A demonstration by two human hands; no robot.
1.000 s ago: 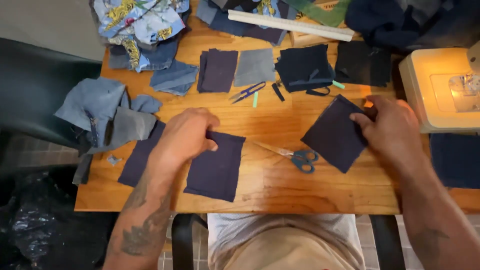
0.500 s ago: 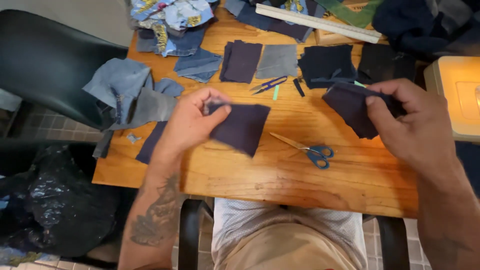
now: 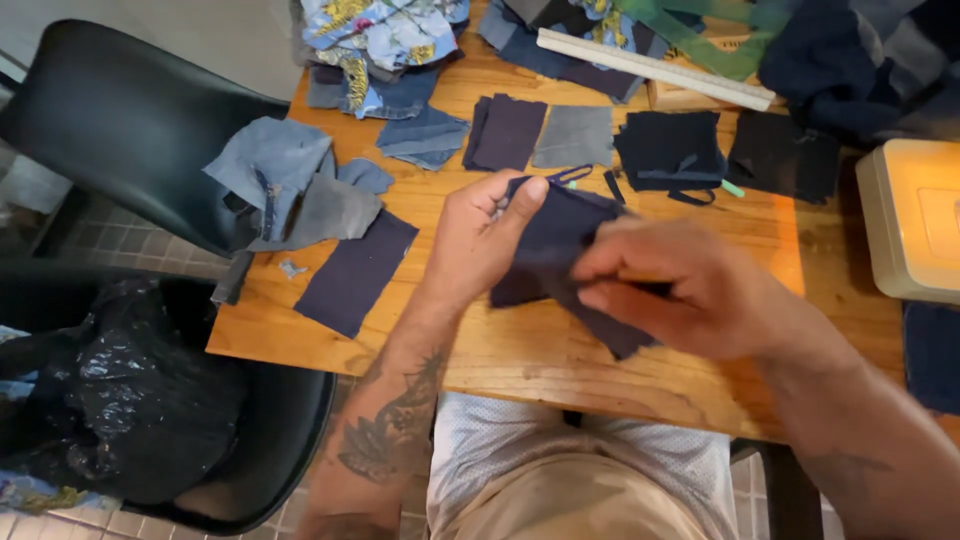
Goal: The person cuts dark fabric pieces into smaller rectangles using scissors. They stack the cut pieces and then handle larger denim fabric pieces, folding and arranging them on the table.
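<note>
Both hands are raised just above the wooden table [image 3: 760, 250], working the same dark navy fabric pieces [image 3: 560, 235]. The left hand [image 3: 480, 240] pinches the top edge of the fabric between thumb and bent fingers. The right hand [image 3: 680, 285] has its fingers curled and closed over the lower right part of the cloth, whose corner hangs out below it.

The table is bare, warm-toned planks, crowded along its far side. A flat navy rectangle [image 3: 355, 272] lies near the left edge, beside a heap of pale denim scraps [image 3: 285, 190] that spills over the edge. Farther back sit a dark purple patch [image 3: 508, 130], a grey patch [image 3: 575, 137] just beside it, and a black stack of cloth [image 3: 668, 148]. A long pale ruler [image 3: 650, 68] lies slanted across folded fabrics at the back, near a patterned blue and yellow cloth [image 3: 385, 30]. A cream sewing machine [image 3: 915, 215] stands at the right end.

Left of the table is a black chair [image 3: 130, 130], with a black plastic bag [image 3: 130, 390] below it on a tiled floor [image 3: 90, 255].
</note>
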